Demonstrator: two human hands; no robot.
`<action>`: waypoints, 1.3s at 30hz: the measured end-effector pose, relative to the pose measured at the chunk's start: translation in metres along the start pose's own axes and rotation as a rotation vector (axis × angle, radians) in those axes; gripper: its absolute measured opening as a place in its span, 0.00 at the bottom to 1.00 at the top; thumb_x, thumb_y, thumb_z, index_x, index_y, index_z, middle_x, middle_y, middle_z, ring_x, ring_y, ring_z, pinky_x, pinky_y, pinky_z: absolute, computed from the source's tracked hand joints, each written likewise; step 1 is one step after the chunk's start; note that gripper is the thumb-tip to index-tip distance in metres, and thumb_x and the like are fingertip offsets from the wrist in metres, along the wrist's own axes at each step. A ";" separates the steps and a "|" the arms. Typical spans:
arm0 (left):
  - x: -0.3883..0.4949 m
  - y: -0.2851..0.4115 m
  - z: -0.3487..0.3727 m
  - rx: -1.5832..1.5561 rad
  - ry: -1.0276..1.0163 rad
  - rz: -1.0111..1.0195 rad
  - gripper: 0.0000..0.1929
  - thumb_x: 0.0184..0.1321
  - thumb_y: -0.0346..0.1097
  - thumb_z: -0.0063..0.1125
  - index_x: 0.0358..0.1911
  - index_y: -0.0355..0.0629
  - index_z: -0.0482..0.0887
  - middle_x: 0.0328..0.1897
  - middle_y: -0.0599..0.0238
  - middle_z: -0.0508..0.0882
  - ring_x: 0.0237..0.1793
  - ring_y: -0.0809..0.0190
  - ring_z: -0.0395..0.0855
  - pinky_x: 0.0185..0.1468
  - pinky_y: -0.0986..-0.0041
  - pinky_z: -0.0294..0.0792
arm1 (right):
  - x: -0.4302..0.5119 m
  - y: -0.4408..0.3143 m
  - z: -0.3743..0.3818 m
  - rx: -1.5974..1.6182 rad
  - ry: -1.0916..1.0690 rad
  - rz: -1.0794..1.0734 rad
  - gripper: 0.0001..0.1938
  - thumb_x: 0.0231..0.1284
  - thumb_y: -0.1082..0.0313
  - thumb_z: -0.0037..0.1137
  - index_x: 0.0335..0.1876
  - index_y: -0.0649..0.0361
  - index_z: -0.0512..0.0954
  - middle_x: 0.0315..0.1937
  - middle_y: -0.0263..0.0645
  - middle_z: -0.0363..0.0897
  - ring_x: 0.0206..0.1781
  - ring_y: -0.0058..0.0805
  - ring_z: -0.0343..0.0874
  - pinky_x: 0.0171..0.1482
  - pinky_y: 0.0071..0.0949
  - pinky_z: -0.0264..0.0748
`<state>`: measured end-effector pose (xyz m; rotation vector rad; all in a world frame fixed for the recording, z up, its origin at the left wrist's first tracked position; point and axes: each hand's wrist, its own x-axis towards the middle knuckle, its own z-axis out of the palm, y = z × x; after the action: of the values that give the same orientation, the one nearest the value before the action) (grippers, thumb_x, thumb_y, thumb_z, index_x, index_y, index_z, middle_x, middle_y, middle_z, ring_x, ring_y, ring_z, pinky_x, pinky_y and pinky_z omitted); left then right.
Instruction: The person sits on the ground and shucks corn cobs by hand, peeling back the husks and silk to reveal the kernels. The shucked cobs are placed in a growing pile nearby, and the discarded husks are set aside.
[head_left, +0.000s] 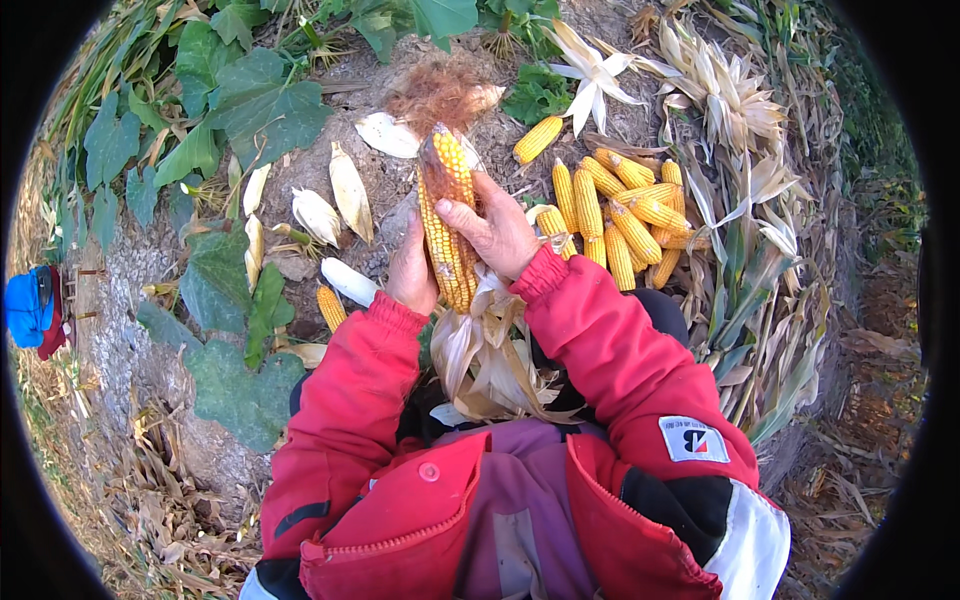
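A large ear of yellow corn (444, 251) stands tip away from me between my hands, with brown silk on its upper part. My left hand (414, 266) lies along its left side, touching it. My right hand (495, 225) grips it from the right, the thumb across the kernels. Pale dry husk leaves (480, 360) are peeled back below the ear and hang over my lap. A tuft of brown corn silk (439, 94) lies on the ground just beyond the tip. The palm of my left hand is partly hidden.
Husked corn cobs (634, 217) are heaped at the right, beside dry stalks and husks (757, 300). Unhusked pale ears (350, 191) lie on bare soil at the left, near broad green leaves (259, 105). A blue item (28, 306) is at the far left.
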<state>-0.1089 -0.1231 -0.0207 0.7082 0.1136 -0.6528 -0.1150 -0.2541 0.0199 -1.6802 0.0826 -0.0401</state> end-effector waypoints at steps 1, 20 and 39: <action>0.000 -0.002 0.000 0.015 -0.051 0.051 0.33 0.64 0.61 0.40 0.62 0.41 0.62 0.59 0.61 0.72 0.57 0.61 0.72 0.61 0.67 0.64 | 0.001 0.000 -0.001 -0.271 0.057 -0.052 0.26 0.58 0.47 0.54 0.47 0.65 0.70 0.35 0.51 0.79 0.39 0.45 0.80 0.42 0.36 0.74; 0.008 0.010 -0.030 -0.034 0.115 0.018 0.26 0.63 0.55 0.45 0.53 0.41 0.71 0.46 0.56 0.80 0.43 0.57 0.79 0.48 0.67 0.72 | 0.014 0.016 -0.024 0.626 0.159 0.168 0.15 0.68 0.59 0.44 0.51 0.62 0.71 0.39 0.31 0.76 0.39 0.16 0.73 0.45 0.19 0.72; -0.031 0.112 -0.046 0.631 0.561 0.776 0.24 0.59 0.29 0.54 0.58 0.34 0.64 0.53 0.61 0.74 0.50 0.66 0.73 0.55 0.74 0.65 | 0.159 0.089 -0.048 0.535 0.140 0.173 0.16 0.67 0.59 0.45 0.51 0.64 0.72 0.41 0.36 0.79 0.42 0.25 0.77 0.46 0.25 0.74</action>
<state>-0.0613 -0.0138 0.0174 1.4324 0.1362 0.2967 0.0371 -0.3239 -0.0670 -1.1293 0.2966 -0.0446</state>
